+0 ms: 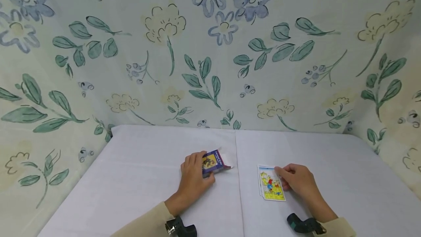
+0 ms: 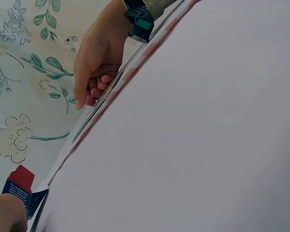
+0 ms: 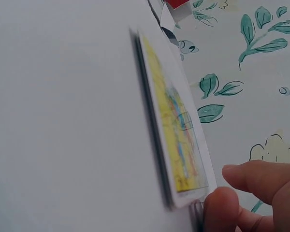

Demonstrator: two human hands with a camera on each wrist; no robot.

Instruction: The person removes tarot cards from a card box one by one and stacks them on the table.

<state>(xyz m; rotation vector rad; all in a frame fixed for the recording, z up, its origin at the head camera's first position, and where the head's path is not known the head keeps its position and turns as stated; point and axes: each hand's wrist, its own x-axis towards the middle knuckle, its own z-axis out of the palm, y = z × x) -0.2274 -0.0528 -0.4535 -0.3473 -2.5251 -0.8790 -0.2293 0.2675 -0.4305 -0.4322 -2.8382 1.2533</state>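
My left hand [image 1: 194,176] holds a small blue and purple card box [image 1: 213,161], fingers over its far side and thumb along its near edge. The box has a yellow picture, and its red end flap sticks out, plainest in the left wrist view. To its right, several picture cards [image 1: 271,183] lie face up in a slightly uneven stack; the top one is yellow with small colourful figures. My right hand [image 1: 298,180] is at the stack's upper right corner, its fingertips touching the edge. In the right wrist view its thumb and forefinger [image 3: 253,179] stand apart.
A white cloth [image 1: 138,182] covers the table, with a crease running between the box and the cards. Floral fabric [image 1: 210,65] hangs behind the table and at both sides. A dark wrist device [image 1: 304,224] sits on each forearm.
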